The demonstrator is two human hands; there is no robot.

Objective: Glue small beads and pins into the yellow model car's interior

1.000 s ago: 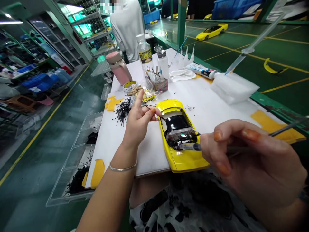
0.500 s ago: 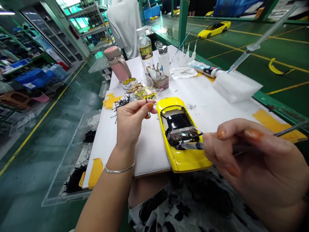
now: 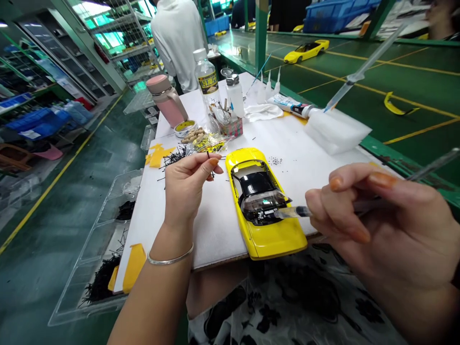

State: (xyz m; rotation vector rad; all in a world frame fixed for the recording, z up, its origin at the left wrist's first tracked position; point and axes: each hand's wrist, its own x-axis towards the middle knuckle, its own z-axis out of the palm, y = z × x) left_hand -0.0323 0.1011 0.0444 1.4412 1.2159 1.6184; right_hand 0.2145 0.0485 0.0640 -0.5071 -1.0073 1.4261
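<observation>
Tabletop [image 3: 219,244], white and flat, spreads wide, partly hidden behind the right hand [image 3: 388,211]! On it sits the glossy yellow model car with a black roof [image 3: 264,200], between the two hands, just right of the left hand [image 3: 185,184]. The right, its forearm cut off at the view's edge, grips a slim, clear-barrelled tool [image 3: 296,211], middle masked by that grip, tip over the car; contact is hard to call. And the left pinches a thin black stick [image 3: 208,155], partly covered!
</observation>
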